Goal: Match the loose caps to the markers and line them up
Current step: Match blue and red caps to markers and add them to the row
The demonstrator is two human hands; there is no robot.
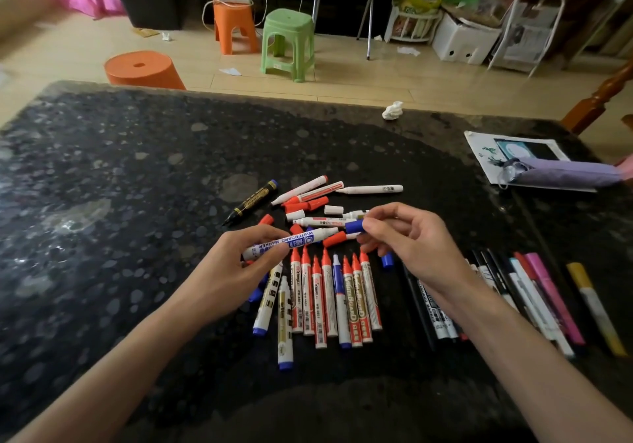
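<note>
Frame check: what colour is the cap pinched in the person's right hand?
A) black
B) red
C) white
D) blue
D: the right hand pinches a blue cap close to the bare tip of the whiteboard marker that the left hand holds.

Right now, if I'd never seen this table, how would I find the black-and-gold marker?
Start at the dark stone table, then find the loose pile of markers near its middle. At the pile's left edge lies the black-and-gold marker, the only dark-bodied one there.
</note>
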